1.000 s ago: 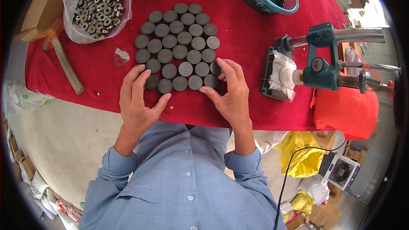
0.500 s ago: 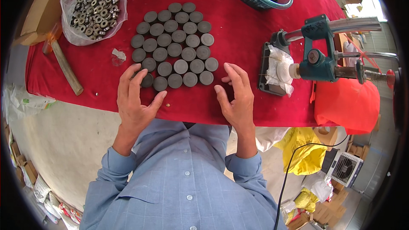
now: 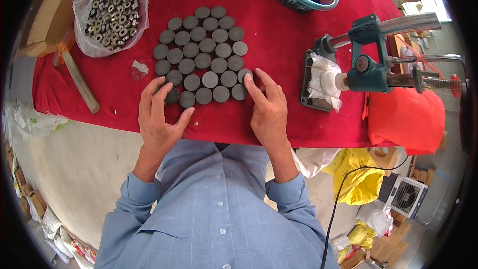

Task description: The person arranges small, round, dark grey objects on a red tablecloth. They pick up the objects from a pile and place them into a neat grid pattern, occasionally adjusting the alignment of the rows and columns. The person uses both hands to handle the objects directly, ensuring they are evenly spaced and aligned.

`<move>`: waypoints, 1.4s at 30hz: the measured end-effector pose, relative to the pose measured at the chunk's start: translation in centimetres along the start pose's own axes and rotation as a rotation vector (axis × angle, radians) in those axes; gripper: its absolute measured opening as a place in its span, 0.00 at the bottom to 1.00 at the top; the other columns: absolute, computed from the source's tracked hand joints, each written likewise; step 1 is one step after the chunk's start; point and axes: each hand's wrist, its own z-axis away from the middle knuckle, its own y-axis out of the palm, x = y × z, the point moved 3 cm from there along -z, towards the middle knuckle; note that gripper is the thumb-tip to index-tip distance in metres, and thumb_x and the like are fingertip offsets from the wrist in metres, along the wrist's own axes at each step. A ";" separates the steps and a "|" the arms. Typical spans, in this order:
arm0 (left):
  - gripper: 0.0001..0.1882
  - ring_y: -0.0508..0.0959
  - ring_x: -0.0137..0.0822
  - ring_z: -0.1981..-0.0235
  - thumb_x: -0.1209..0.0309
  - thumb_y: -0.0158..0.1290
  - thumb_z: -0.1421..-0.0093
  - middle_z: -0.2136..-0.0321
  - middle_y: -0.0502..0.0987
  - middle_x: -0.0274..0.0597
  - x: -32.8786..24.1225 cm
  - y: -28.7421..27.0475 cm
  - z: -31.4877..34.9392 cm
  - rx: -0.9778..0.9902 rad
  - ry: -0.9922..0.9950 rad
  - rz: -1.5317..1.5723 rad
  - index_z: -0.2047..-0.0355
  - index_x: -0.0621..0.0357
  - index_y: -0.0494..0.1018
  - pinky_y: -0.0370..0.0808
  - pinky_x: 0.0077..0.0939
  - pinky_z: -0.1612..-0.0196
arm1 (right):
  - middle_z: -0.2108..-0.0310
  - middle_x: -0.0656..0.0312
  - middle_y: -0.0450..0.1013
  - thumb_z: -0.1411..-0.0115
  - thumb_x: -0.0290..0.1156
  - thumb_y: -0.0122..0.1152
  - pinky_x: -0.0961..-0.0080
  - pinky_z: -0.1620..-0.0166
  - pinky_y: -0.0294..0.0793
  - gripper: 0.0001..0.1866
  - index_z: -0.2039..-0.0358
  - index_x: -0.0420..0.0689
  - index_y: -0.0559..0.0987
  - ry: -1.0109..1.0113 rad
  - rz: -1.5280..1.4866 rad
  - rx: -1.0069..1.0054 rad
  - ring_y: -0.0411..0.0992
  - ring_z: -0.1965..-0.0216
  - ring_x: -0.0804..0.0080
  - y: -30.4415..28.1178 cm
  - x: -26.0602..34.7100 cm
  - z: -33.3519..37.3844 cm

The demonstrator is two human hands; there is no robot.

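Observation:
Several dark grey round discs [image 3: 202, 61] lie flat on the red cloth, packed into a rough cluster in front of me. My left hand [image 3: 162, 114] rests at the cluster's near left corner, fingers and thumb apart, fingertips against or just over a disc [image 3: 172, 95] they partly cover. On the opposite side, my right hand [image 3: 269, 113] has its fingers extended, with a fingertip at the edge of a disc [image 3: 244, 75] at the near right. Neither hand grips a disc.
A clear bag of metal ring-shaped parts [image 3: 113, 20] and a wooden-handled hammer [image 3: 80, 82] are at the left. Far right of centre stands a teal basket [image 3: 326, 6] of black parts. A green hand press [image 3: 368, 65] and a red bag [image 3: 406, 119] occupy the right side.
My right hand has moved left and its fingertips have reached the cluster's right edge. The rightmost near discs sit slightly further left. My left hand stays almost in place.

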 end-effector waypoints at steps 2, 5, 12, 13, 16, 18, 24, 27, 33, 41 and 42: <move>0.36 0.78 0.52 0.39 0.67 0.77 0.47 0.36 0.76 0.52 0.0 0.0 0.0 -0.021 0.032 -0.031 0.40 0.62 0.77 0.78 0.44 0.41 | 0.33 0.50 0.74 0.47 0.12 0.62 0.59 0.49 0.77 0.36 0.35 0.45 0.82 0.014 -0.024 0.003 0.77 0.54 0.60 -0.1 0.1 -0.1; 0.34 0.77 0.48 0.42 0.64 0.74 0.45 0.36 0.78 0.46 -0.9 -0.5 -0.4 -0.016 0.145 -0.116 0.39 0.60 0.79 0.73 0.43 0.41 | 0.33 0.48 0.74 0.43 0.12 0.61 0.58 0.45 0.77 0.34 0.34 0.44 0.80 0.056 -0.087 -0.017 0.78 0.48 0.54 -0.3 0.0 0.1; 0.33 0.74 0.42 0.45 0.62 0.69 0.40 0.31 0.76 0.34 -4.1 1.1 -2.2 0.219 0.290 -0.216 0.35 0.57 0.79 0.64 0.40 0.39 | 0.35 0.47 0.74 0.37 0.15 0.60 0.54 0.38 0.76 0.28 0.35 0.40 0.79 0.170 -0.215 -0.037 0.77 0.39 0.45 -0.5 0.1 0.5; 0.33 0.73 0.41 0.45 0.62 0.69 0.40 0.31 0.76 0.33 -4.0 1.6 -2.1 0.258 0.293 -0.240 0.35 0.57 0.79 0.64 0.40 0.38 | 0.35 0.47 0.75 0.37 0.15 0.61 0.54 0.38 0.77 0.28 0.35 0.40 0.79 0.173 -0.215 -0.035 0.77 0.39 0.46 -0.4 0.0 0.8; 0.33 0.72 0.40 0.46 0.63 0.69 0.40 0.30 0.76 0.29 -3.5 1.7 -2.0 0.253 0.293 -0.269 0.34 0.54 0.79 0.61 0.40 0.39 | 0.36 0.48 0.75 0.38 0.15 0.62 0.55 0.38 0.77 0.28 0.36 0.40 0.79 0.148 -0.215 -0.049 0.77 0.39 0.46 -0.4 -0.1 0.7; 0.32 0.72 0.40 0.47 0.62 0.69 0.40 0.30 0.76 0.28 -3.5 1.7 -1.9 0.235 0.301 -0.282 0.35 0.53 0.80 0.61 0.40 0.40 | 0.36 0.49 0.76 0.38 0.15 0.63 0.55 0.38 0.77 0.28 0.36 0.40 0.79 0.127 -0.197 -0.062 0.77 0.39 0.47 -0.4 0.1 0.7; 0.29 0.72 0.39 0.49 0.61 0.69 0.42 0.33 0.79 0.28 -3.7 1.8 -2.0 0.212 0.299 -0.311 0.39 0.52 0.83 0.61 0.41 0.43 | 0.37 0.50 0.76 0.39 0.15 0.65 0.55 0.38 0.77 0.29 0.36 0.41 0.79 0.126 -0.198 -0.062 0.77 0.40 0.48 -0.4 -0.1 0.9; 0.30 0.72 0.40 0.48 0.62 0.69 0.43 0.33 0.78 0.29 -3.8 1.8 -2.2 0.214 0.297 -0.302 0.38 0.51 0.82 0.62 0.41 0.42 | 0.37 0.50 0.76 0.39 0.16 0.65 0.55 0.39 0.77 0.29 0.36 0.41 0.79 0.168 -0.232 -0.051 0.77 0.40 0.48 -0.5 0.0 0.7; 0.30 0.74 0.45 0.44 0.67 0.66 0.41 0.34 0.78 0.38 -3.4 1.0 -1.4 0.150 0.312 -0.195 0.37 0.56 0.81 0.65 0.42 0.38 | 0.37 0.51 0.76 0.39 0.16 0.66 0.55 0.39 0.77 0.28 0.37 0.41 0.80 0.147 -0.242 -0.093 0.77 0.40 0.48 -0.4 -0.4 0.8; 0.31 0.74 0.49 0.39 0.68 0.66 0.38 0.34 0.78 0.41 -1.5 -0.5 -3.5 0.145 0.197 -0.243 0.35 0.58 0.79 0.65 0.45 0.34 | 0.38 0.51 0.77 0.40 0.16 0.66 0.55 0.39 0.78 0.26 0.39 0.41 0.82 0.149 -0.243 -0.098 0.78 0.40 0.48 -0.5 -0.3 0.6; 0.31 0.74 0.49 0.39 0.67 0.66 0.38 0.34 0.78 0.40 -1.7 -0.4 -3.7 0.168 0.189 -0.255 0.34 0.58 0.78 0.65 0.45 0.34 | 0.38 0.51 0.77 0.40 0.16 0.66 0.55 0.39 0.78 0.26 0.40 0.40 0.82 0.146 -0.248 -0.098 0.78 0.40 0.48 -0.4 -0.3 0.5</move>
